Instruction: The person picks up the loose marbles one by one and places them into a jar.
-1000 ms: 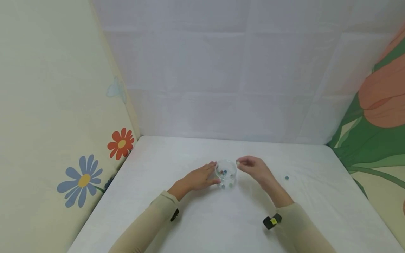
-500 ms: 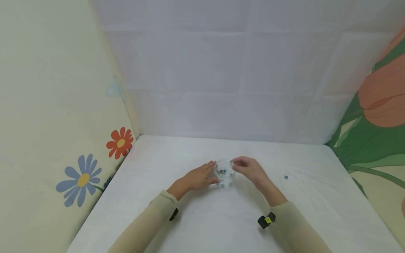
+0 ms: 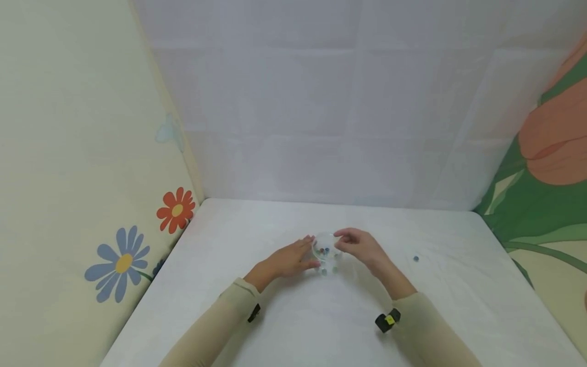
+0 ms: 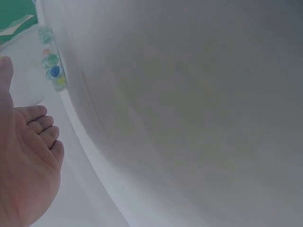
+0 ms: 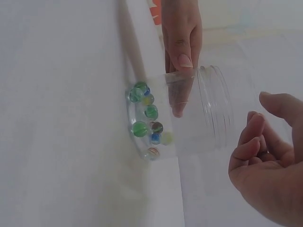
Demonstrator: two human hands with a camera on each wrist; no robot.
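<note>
A clear plastic jar (image 3: 326, 239) stands upright on the white table, with several glass marbles (image 5: 151, 112) on its bottom in green, blue, yellow and brown. Around its left side my left hand (image 3: 286, 259) holds it, thumb in front and fingers behind; through the jar's wall those fingers show in the right wrist view. My right hand (image 3: 362, 245) hovers at the right of the jar's rim. In the right wrist view its thumb and forefinger stand apart, with nothing seen between them, and the other fingers curl loosely. The left wrist view shows the marbles (image 4: 53, 66) beyond my left palm.
One loose bluish marble (image 3: 416, 259) lies on the white tablecloth (image 3: 293, 331), right of my right hand. A white cloth backdrop (image 3: 293, 102) rises behind the table. Flower-printed panels (image 3: 69, 178) flank it on both sides.
My right hand has moved left to the jar's rim, and the pale marble between its fingertips is no longer seen there. The left hand and jar have stayed in place.
</note>
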